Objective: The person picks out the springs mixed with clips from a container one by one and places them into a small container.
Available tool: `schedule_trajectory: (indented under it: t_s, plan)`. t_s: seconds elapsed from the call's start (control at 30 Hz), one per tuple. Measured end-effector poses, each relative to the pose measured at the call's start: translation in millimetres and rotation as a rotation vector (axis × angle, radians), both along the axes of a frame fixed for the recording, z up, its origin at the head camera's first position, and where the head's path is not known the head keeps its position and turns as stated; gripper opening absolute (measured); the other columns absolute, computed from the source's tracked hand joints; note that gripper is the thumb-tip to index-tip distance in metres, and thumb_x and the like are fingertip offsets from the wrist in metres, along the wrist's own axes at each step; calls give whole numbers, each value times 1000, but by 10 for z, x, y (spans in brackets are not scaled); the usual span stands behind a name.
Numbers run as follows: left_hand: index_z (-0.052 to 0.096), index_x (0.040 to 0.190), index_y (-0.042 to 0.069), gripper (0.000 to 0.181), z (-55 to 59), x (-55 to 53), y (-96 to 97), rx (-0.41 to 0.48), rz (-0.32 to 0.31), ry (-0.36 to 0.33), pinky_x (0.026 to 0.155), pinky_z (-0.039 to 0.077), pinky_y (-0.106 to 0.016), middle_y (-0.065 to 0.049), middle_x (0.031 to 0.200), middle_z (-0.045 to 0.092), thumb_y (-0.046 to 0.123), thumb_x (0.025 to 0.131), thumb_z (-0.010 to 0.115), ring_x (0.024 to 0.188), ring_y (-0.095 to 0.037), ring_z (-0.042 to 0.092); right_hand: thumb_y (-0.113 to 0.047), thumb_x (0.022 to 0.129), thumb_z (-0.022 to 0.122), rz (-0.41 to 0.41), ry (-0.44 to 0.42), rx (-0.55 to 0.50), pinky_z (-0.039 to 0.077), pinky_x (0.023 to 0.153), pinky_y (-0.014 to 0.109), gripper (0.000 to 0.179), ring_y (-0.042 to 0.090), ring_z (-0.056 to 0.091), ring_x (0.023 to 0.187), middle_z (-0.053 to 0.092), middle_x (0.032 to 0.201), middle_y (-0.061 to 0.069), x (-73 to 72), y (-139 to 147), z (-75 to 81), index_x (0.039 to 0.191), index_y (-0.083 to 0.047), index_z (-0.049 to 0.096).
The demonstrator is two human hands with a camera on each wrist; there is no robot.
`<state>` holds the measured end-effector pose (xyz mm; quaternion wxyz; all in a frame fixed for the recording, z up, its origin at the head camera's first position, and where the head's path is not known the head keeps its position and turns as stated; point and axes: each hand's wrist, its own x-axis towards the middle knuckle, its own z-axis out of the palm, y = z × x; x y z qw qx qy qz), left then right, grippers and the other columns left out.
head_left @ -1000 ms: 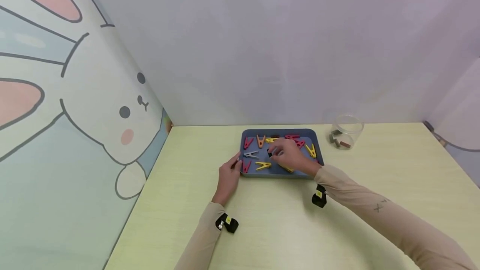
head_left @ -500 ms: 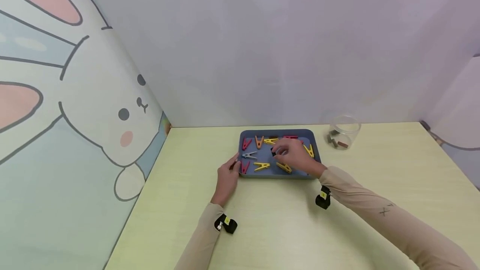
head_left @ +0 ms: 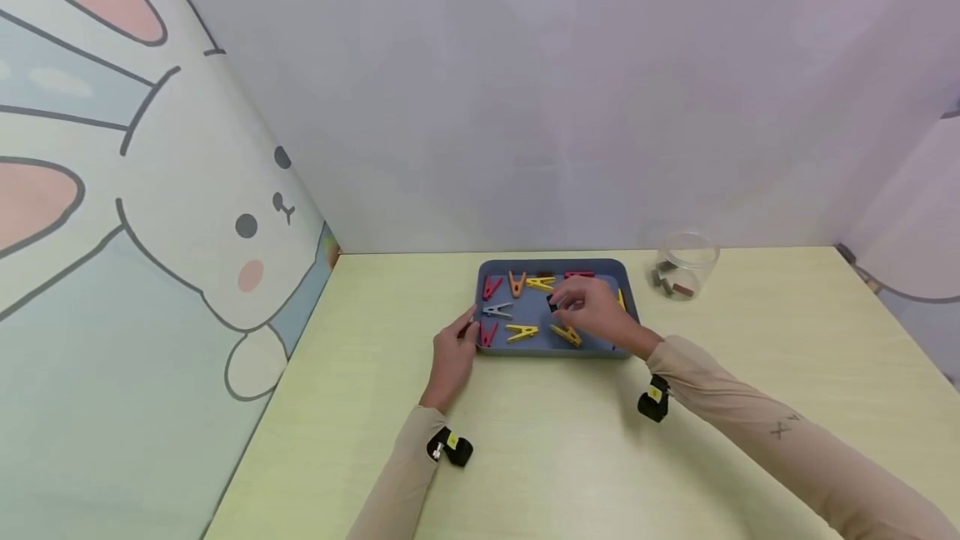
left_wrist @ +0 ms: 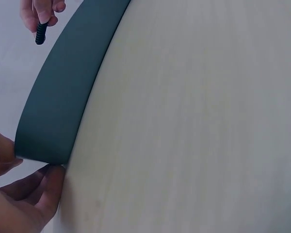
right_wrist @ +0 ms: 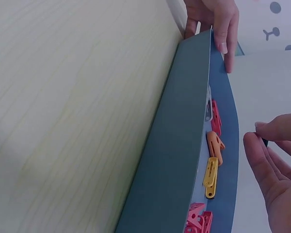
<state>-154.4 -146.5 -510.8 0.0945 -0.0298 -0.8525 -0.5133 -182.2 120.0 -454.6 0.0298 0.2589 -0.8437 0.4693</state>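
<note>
A shallow blue-grey tray on the table holds several plastic clothes pegs in red, orange, yellow and grey. My left hand grips the tray's left side near its front corner, as the right wrist view also shows. Over the middle of the tray, my right hand pinches a small black ribbed piece between thumb and fingertips. Below that hand lies a yellow peg. Red pegs show along the far side in the right wrist view. My right hand hides part of the tray's right half.
A clear plastic cup stands right of the tray, with several small dark and reddish-brown pieces at its bottom. The pale wooden table meets a white wall behind the tray. A rabbit drawing covers the left wall.
My right hand has shifted a little to the right over the tray, with the black piece still pinched. My left hand keeps its grip on the tray's side.
</note>
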Motion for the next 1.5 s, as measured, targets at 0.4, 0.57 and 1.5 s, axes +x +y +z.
schedule_trajectory:
  t_s: [0.4,0.57,1.5]
  plan:
    - [57,133,15,37,5,-24,13,12,-4,-9,65,41,-27,-5,95,63,16,96,56,75,-15,49,-3,82,72,-12,26,8,53,73,33,15,16,63,82,64,109,10,45,102,37,97,-4,72]
    - [57,133,15,37,16,-14,6,14,-7,-19,66,42,-27,-5,96,64,15,96,56,76,-15,50,-4,81,73,-26,55,35,53,73,34,17,16,62,82,65,108,9,66,142,19,99,-2,72]
    - [57,134,16,37,40,-12,-11,17,6,-43,66,43,-26,-6,102,65,16,96,56,81,-15,52,-1,83,70,-26,56,4,54,70,28,16,19,64,82,63,110,14,109,362,51,99,-1,71]
